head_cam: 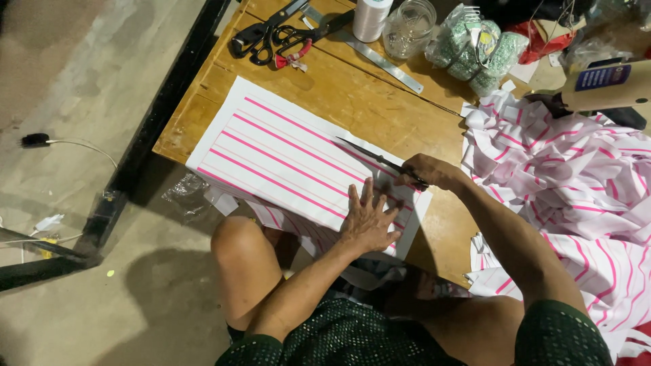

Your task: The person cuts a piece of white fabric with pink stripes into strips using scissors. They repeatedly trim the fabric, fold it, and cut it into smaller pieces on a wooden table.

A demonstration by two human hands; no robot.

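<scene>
White fabric panel (pixel 285 159) with pink stripes, flat on wooden table (pixel 352 95), my left hand (pixel 367 220) spread flat on it, my right hand (pixel 430 173) closed around scissors (pixel 380 159).

Bright overhead light, hard shadows on floor (pixel 81 203) beneath person; image sharp, slight wide-angle stretch at edges.

A white cloth panel with pink stripes (pixel 271 152) lies flat, overhanging the counter's near edge; dark scissors (pixel 380 159) rest across its far corner.
</scene>
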